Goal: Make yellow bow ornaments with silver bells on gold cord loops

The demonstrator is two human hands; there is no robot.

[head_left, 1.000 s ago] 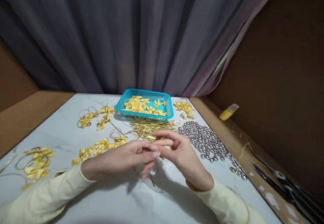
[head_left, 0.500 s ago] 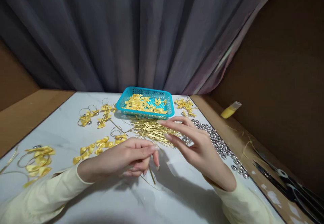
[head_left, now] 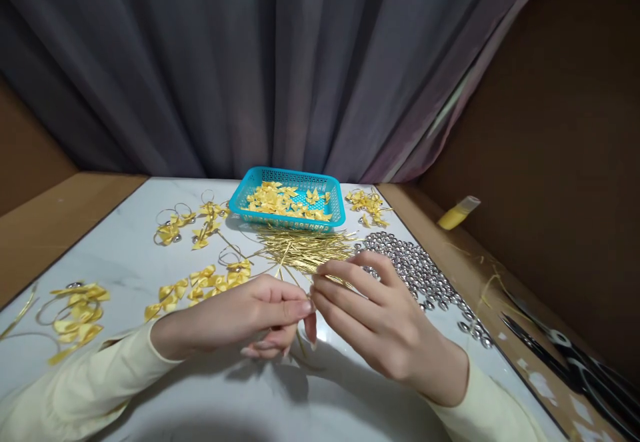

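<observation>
— Hands first: the left hand (head_left: 235, 315) pinches a thin gold cord (head_left: 300, 343) hanging from its fingertips; the right hand (head_left: 380, 322), fingers half curled, meets it but grips nothing I can see.

— Slip risk?

— I'd say so; a loose pinch could drop the cord onto the white table (head_left: 125, 255).

— Beyond?

— Gold strands (head_left: 305, 250) at twelve o'clock, silver bells (head_left: 420, 275) at two, the blue basket (head_left: 287, 199) of yellow bows farthest.

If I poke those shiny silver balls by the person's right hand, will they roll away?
Probably. The silver beads look round and smooth, lying loose on the flat white tabletop, so they would likely scatter. Being small and glossy, they may also slip from fingers.
</observation>
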